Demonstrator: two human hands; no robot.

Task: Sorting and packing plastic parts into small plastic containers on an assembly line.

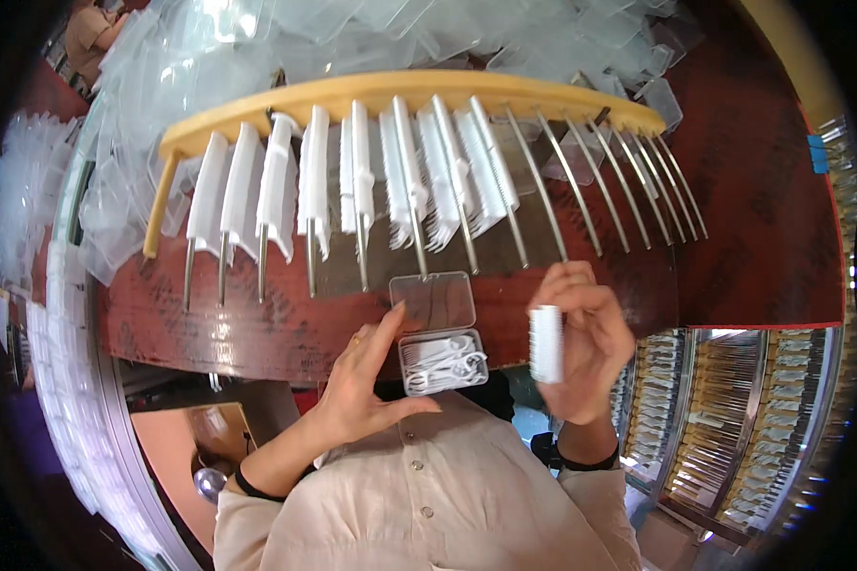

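A small clear plastic box point(405, 366) stands at the table's near edge, its clear lid point(446, 297) swung back flat. White floss picks point(443, 364) lie loosely inside it. My left hand point(357, 381) is beside the box with thumb and fingers apart; its index fingertip is by the lid's left edge, whether touching I cannot tell. To the right of the box, my right hand point(590, 347) grips an upright stack of white floss picks point(546, 344). Beyond both hands is a wooden rack point(371, 92) with metal rods, several carrying rows of white floss picks point(405, 167).
Many clear plastic boxes point(352, 33) are heaped behind the rack. Its bare metal rods point(581, 205) point toward me on the right. More loaded racks point(714, 419) stand low at the right. Another person point(90, 36) is at the far left, and a brown carton point(186, 428) is below the table.
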